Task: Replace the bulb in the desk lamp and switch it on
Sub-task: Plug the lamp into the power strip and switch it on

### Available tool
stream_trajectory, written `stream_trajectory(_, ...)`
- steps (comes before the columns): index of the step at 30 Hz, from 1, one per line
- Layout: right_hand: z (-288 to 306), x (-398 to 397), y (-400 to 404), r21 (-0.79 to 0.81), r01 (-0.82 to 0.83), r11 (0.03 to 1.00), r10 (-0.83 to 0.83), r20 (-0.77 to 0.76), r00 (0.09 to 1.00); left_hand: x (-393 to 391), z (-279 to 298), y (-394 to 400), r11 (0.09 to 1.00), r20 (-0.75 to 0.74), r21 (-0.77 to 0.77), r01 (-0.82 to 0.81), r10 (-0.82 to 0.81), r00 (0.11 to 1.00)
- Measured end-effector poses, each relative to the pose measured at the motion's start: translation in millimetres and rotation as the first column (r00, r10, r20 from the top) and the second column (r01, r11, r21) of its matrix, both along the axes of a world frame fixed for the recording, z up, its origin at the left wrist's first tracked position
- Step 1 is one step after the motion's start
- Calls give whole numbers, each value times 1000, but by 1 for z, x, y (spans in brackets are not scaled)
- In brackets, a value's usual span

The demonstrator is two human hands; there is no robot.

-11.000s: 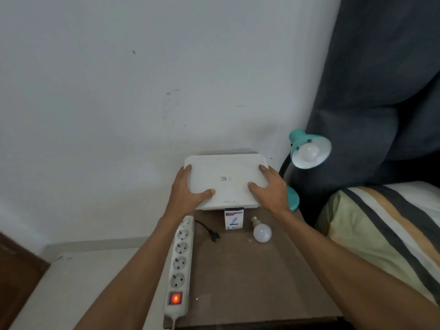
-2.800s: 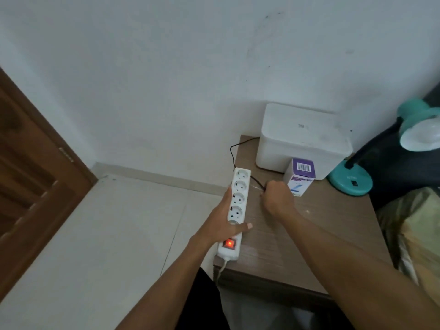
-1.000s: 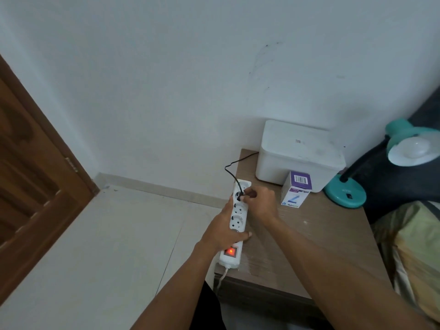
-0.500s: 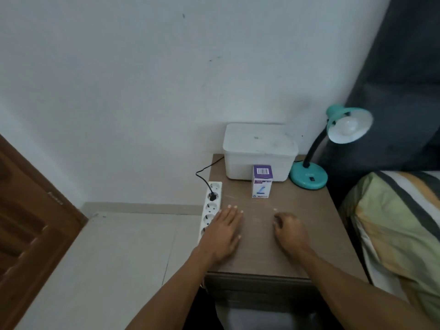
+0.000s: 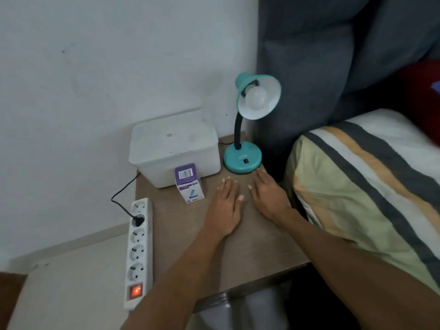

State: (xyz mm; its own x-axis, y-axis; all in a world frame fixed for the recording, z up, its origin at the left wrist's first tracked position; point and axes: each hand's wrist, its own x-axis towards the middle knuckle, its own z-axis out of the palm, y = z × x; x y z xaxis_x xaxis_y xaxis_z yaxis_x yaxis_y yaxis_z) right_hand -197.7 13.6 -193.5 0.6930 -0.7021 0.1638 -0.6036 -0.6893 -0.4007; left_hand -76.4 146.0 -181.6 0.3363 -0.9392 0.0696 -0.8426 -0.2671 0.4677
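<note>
Left hand (image 5: 225, 206) and right hand (image 5: 269, 196) lie flat, fingers extended, holding nothing, on the bedside table (image 5: 181, 234). Just beyond the right fingertips stands the teal desk lamp (image 5: 242, 160), its bulb (image 5: 256, 99) unlit; plug (image 5: 138, 220) seated in the power strip (image 5: 138, 253).

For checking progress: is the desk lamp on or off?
Off. The bulb inside the lamp shade looks dull white, without glow.
</note>
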Motion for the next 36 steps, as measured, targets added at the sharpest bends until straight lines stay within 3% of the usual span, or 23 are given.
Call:
stream_trajectory(10,-8,36,-46,-89,-128,988,129,-3,992,31,-25,-72,998,18,-60,1,0,1000)
stream_trajectory(19,-24,42,-45,-25,-63,998,65,59,996,33,-40,-78,993,3,-119,-18,18,1000)
stream_trajectory(36,-24,41,-45,-89,-67,994,71,36,997,32,-40,-79,990,-58,-127,-58,51,997)
